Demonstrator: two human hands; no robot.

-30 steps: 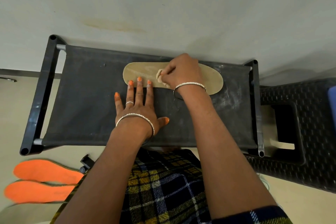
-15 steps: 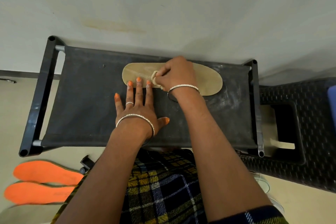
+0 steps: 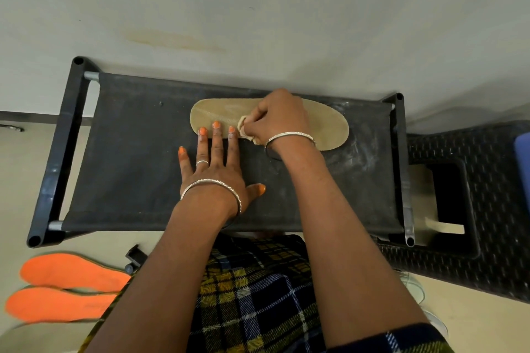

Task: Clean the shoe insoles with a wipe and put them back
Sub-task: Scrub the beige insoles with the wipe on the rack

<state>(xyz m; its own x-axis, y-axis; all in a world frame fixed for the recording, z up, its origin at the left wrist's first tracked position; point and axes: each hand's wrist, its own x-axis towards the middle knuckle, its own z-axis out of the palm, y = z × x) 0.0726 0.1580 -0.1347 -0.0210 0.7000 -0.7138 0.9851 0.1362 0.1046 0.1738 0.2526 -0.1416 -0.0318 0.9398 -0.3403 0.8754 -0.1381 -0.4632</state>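
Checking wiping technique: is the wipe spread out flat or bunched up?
Bunched up: the wipe shows only as a small wad pinched in the right hand, on the tan insole.

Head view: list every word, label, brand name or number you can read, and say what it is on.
No text can be read in this view.
tan insole: one faint pale mark near its left end, too faint to read.
orange insoles and black fabric rack: no lettering visible.
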